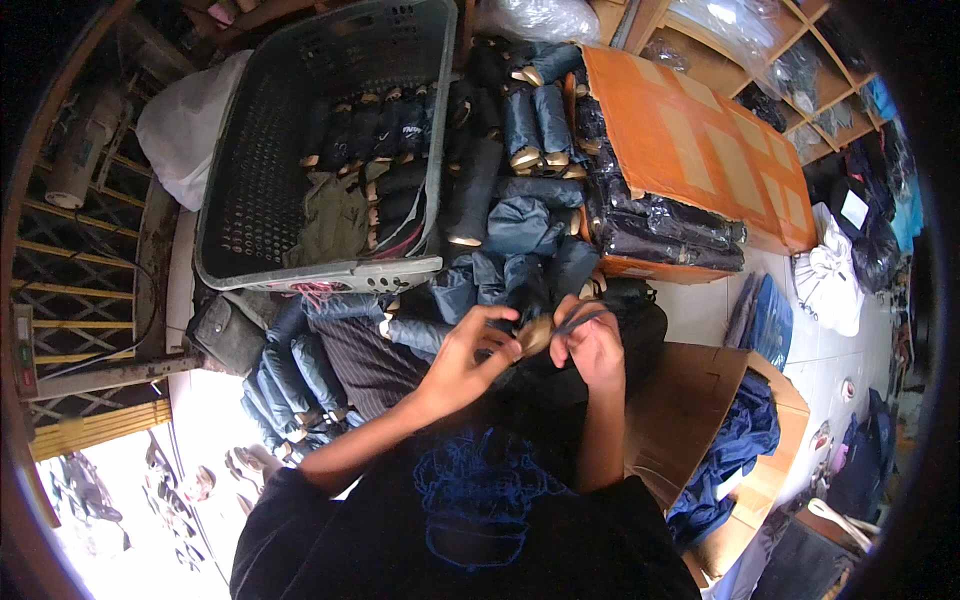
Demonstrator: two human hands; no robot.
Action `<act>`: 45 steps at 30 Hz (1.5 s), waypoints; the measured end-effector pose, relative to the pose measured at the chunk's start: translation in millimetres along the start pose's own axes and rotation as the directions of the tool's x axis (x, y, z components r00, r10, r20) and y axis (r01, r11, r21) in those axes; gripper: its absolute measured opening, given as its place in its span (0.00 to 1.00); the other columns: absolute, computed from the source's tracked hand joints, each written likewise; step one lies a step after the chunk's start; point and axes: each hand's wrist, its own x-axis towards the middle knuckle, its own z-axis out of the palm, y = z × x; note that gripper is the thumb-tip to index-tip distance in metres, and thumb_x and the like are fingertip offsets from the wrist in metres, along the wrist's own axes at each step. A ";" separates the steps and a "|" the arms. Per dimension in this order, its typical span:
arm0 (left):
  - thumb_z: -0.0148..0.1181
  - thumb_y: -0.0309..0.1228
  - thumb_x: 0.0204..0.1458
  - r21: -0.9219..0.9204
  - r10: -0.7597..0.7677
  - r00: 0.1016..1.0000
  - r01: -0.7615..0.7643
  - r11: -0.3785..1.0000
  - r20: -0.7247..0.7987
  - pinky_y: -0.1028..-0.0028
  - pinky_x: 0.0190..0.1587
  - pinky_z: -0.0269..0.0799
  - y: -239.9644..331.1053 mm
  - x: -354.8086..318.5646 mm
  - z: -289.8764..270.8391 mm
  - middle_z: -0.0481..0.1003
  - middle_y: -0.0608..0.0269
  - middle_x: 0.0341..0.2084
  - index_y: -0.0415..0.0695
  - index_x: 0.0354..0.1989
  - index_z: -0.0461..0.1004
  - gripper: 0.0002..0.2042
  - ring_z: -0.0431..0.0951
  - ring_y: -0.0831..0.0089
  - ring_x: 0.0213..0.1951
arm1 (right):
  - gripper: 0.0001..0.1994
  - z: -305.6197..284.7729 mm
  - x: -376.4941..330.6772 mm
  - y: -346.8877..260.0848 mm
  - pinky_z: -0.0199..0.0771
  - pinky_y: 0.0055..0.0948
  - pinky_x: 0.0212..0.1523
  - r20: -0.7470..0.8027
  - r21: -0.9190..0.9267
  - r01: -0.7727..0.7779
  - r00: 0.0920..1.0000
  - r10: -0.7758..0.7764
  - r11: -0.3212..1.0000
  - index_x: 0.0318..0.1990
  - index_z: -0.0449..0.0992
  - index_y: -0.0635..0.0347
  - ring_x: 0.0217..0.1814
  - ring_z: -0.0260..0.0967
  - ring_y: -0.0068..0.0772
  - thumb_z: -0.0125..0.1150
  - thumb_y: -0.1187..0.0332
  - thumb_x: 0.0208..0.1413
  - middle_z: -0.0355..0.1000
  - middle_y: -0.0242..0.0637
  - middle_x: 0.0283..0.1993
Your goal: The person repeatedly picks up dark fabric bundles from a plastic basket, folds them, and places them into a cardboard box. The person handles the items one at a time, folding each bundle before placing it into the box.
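Crowding both hands (465,358) (594,350), rolls (477,190), crate (250,215), open carton (685,405)

Legible text: none. White lettering marks one dark roll (411,138) in the perforated crate (250,200); characters are too small to read. A white label (854,210) on the black plastic bag (876,262), right side, shows no readable print
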 end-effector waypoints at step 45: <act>0.64 0.24 0.50 0.115 0.219 0.954 -0.199 0.973 -0.203 0.78 0.31 0.69 -11.8 31.0 26.2 0.77 0.61 0.24 0.35 0.30 0.77 0.04 0.75 0.79 0.26 | 0.44 6.8 -62.0 -2.8 0.39 0.36 0.70 -0.155 -0.356 -0.195 0.977 0.148 0.914 0.64 0.55 0.72 0.74 0.41 0.43 0.65 0.53 0.43 0.46 0.49 0.72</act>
